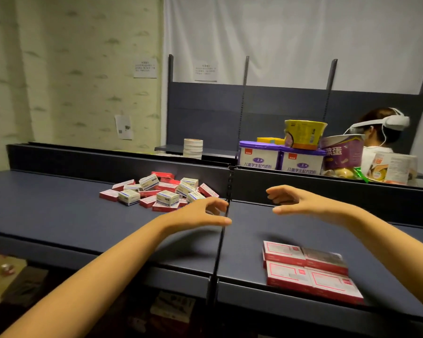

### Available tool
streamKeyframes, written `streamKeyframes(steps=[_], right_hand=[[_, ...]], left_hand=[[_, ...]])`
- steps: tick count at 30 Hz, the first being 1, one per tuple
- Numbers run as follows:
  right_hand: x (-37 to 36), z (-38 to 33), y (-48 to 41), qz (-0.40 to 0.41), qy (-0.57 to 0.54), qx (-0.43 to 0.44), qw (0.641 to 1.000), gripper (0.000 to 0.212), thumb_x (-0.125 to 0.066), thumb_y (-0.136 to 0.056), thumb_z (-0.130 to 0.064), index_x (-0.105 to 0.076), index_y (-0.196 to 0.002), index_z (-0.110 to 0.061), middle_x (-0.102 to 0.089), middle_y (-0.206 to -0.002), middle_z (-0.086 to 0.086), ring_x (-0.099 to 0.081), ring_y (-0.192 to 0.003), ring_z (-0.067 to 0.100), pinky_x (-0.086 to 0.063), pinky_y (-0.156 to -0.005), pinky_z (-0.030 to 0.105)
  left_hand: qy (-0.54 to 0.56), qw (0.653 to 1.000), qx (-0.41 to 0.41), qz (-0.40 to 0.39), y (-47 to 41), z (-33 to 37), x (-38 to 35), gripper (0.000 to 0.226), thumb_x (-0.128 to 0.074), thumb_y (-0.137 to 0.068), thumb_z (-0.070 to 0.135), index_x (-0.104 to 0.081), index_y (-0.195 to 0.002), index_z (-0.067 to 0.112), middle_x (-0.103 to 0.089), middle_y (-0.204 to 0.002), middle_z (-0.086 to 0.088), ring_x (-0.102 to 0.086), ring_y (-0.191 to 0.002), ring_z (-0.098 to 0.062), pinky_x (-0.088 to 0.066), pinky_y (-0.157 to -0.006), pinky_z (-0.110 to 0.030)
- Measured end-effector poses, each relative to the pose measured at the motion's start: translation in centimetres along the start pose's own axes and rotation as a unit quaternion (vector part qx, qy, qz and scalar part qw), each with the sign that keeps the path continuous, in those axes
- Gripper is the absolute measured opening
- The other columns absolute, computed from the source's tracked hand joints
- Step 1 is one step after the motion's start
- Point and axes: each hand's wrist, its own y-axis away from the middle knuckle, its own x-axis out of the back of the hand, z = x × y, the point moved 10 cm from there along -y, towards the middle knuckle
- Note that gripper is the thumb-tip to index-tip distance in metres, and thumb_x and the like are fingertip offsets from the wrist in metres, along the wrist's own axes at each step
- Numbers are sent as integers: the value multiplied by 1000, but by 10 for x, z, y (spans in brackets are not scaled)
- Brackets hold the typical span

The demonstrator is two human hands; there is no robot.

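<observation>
My left hand (pixel 200 212) hovers over the dark blue metal shelf (pixel 59 211), palm down, with the fingers loosely curled and apart from the thumb. It grips nothing. Its fingertips reach the black slotted upright (pixel 220 242) that splits the shelf into 2 bays. Just beside that hand, on its far left, lies the loose heap of small cardboard boxes (pixel 161 193) - flat red ones mixed with chunkier white ones, tumbled at all angles in the left bay. I cannot tell whether my knuckles brush the nearest box; they are very close.

My right hand (pixel 296 201) hangs above the right bay, near the back wall, with the fingers bent inward and the thumb stretched toward my left hand. It too is empty and touches nothing. The 2 hands face each other across the upright, near but apart.

Closer to me in the right bay sits the neat block of flat red-and-white boxes (pixel 310 269) - 4 show on top, in 2 rows of 2, near the front edge and well apart from either hand.

Behind the back wall stand white tubs with purple lids (pixel 259 157), a yellow paper bowl (pixel 304 134) and a stack of white tape rolls (pixel 193 148), and a person in a white headset (pixel 381 132) sits there.
</observation>
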Motion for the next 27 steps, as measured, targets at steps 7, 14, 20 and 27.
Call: streamKeyframes(steps=[7,14,20,27], right_hand=[[-40,-59,-81,-8,40,13,999,56,-61,-85,-30,-38,-135,-24,-46,-129,-6,-47,-120,13,-39,-99,26],[-77,-99,-165,6,39,-6,999,62,-64,-79,-36,-39,-134,-24,-47,-137,-1,-48,-120,14,-40,-101,27],[-104,-115,-222,40,9,-18,999,58,-62,-81,-37,-41,-134,-22,-45,-140,2,-48,-122,16,-40,-105,32],[-117,-127,-272,87,29,-32,995,52,-59,-87,-35,-43,-133,-17,-47,-138,3,-48,-115,13,-38,-97,25]], left_hand=[[5,998,30,49,23,-71,105,49,-65,-83,39,-47,-127,30,-53,-120,9,-53,-109,-6,-48,-79,-16],[-14,996,48,72,34,-157,216,53,-73,-77,32,-50,-125,26,-57,-120,5,-55,-111,-11,-46,-93,-25],[-45,994,74,62,40,-226,271,59,-74,-77,30,-49,-130,22,-54,-124,7,-52,-114,-9,-43,-95,-21],[-72,993,94,-14,36,-266,275,53,-74,-78,26,-51,-126,24,-54,-126,6,-52,-114,-9,-41,-94,-17]])
